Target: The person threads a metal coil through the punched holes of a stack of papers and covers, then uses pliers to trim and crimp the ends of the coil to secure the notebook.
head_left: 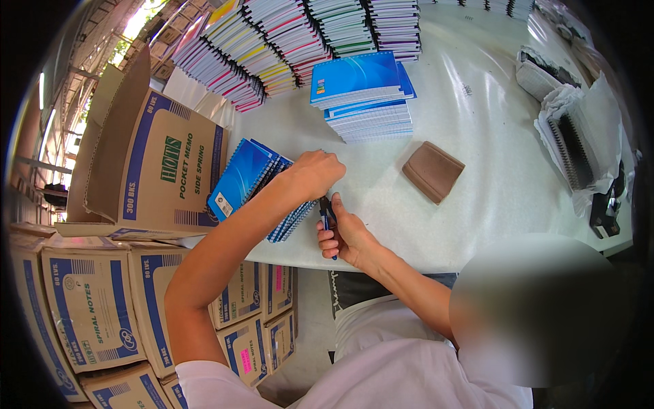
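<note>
My right hand (349, 236) is closed around pliers (324, 213) with dark blue and black handles, their head pointing up toward my left hand. My left hand (315, 174) has its fingers curled beside a group of blue spiral notebooks (245, 175) near the table's left edge; what it grips, if anything, is hidden beneath it. More notebook spines with coil binding (293, 223) show below my left forearm. Beyond my hands stands a tall stack of blue spiral notebooks (364, 88). A folded brown pouch or wallet (434, 172) lies to the right.
Rows of stacked spiral notebooks (293, 41) with coloured edges line the table's far side. An open cardboard box (174, 160) stands at the left, with closed cartons (95, 300) below. Black binding coils (572, 150) in white wrapping lie at the right on the white table (497, 204).
</note>
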The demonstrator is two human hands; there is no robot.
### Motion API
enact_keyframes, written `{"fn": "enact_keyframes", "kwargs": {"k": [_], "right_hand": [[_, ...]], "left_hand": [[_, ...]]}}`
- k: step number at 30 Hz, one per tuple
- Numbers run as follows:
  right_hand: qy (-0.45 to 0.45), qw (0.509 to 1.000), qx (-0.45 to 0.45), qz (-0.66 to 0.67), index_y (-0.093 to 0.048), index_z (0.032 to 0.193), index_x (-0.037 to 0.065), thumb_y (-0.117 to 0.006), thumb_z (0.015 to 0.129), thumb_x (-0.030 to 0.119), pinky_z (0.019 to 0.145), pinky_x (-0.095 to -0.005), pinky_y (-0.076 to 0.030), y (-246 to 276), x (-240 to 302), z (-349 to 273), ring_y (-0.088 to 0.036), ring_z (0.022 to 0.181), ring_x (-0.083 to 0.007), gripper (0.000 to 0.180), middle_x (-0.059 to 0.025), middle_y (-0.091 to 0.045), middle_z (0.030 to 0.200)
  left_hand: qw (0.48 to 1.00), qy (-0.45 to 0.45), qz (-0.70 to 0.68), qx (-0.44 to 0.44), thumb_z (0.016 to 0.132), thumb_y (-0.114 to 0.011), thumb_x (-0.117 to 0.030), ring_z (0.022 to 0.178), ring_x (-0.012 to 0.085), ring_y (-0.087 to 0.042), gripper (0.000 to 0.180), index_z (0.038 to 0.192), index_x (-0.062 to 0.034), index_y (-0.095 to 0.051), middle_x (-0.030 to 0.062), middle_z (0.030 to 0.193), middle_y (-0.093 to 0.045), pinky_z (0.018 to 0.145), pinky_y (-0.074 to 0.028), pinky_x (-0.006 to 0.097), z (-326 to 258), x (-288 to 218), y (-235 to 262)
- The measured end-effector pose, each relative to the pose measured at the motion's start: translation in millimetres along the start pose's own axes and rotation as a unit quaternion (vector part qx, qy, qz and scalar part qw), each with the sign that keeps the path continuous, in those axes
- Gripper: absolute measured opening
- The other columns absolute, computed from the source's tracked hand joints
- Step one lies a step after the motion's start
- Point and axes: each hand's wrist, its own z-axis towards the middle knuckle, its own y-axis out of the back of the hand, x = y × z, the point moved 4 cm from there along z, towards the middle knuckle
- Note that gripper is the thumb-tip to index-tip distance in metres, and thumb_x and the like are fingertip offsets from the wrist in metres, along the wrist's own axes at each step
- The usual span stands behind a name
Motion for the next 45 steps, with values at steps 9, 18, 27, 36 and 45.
{"fn": "enact_keyframes", "kwargs": {"k": [9, 18, 27, 36, 45], "right_hand": [[0.059, 0.902, -0.390, -0.179, -0.055, 0.096, -0.004, -0.029, 0.094, 0.071, 0.066, -0.0425, -0.057, -39.3, -6.0, -6.1, -0.060, 0.068, -0.0274, 0.080, -0.0128, -0.056, 0.076], [0.061, 0.896, -0.380, -0.221, -0.047, 0.083, 0.003, -0.032, 0.097, 0.067, 0.045, -0.0288, -0.031, -51.7, -0.5, -24.1, -0.036, 0.051, -0.0137, 0.067, -0.0027, -0.042, 0.065], [0.229, 0.029, -0.446, -0.865, -0.057, 0.095, 0.000, -0.063, 0.091, 0.033, 0.072, -0.0413, -0.040, -138.8, 39.6, -117.0, -0.052, 0.081, -0.0296, 0.034, -0.0140, -0.055, 0.086], [0.142, -0.140, -0.266, -0.943, -0.060, 0.087, 0.003, -0.068, 0.070, 0.006, 0.071, -0.0346, -0.041, -119.2, 12.7, -102.1, -0.051, 0.093, -0.0234, 0.019, -0.0102, -0.051, 0.098], [0.027, -0.096, -0.138, -0.985, -0.046, 0.143, 0.015, -0.064, 0.086, 0.020, 0.109, -0.0566, -0.033, -110.5, 11.6, -138.6, -0.046, 0.121, -0.0328, 0.060, -0.0165, -0.044, 0.135]], "left_hand": [[0.999, 0.020, -0.026, -0.005, 0.070, -0.068, 0.003, 0.105, 0.0400, -0.064, 0.021, 0.091, 0.0052, -0.069, 0.0255, 0.132, -0.055, 0.085, -0.055, 0.043, 2.7, 4.7, -12.0], [0.999, 0.027, -0.010, -0.014, 0.069, -0.066, 0.006, 0.097, 0.0399, -0.067, 0.020, 0.089, 0.0048, -0.069, 0.0282, 0.126, -0.058, 0.077, -0.057, 0.043, -3.8, -8.4, -7.6], [0.989, 0.091, -0.037, -0.113, 0.071, -0.063, 0.009, 0.110, 0.0414, -0.061, 0.035, 0.106, 0.0092, -0.063, 0.0262, 0.136, -0.049, 0.078, -0.059, 0.043, -7.0, -43.6, -18.0], [0.922, 0.118, -0.078, -0.361, 0.077, -0.069, 0.000, 0.133, 0.0441, -0.040, 0.049, 0.125, -0.0011, -0.058, 0.0160, 0.141, -0.047, 0.093, -0.053, 0.047, -32.3, -57.3, -4.4], [0.599, 0.507, -0.253, -0.565, 0.067, -0.086, -0.018, 0.136, 0.0489, -0.034, 0.109, 0.152, -0.0027, -0.019, 0.0245, 0.142, -0.046, 0.115, -0.022, 0.058, -160.6, -70.8, -127.5]]}}
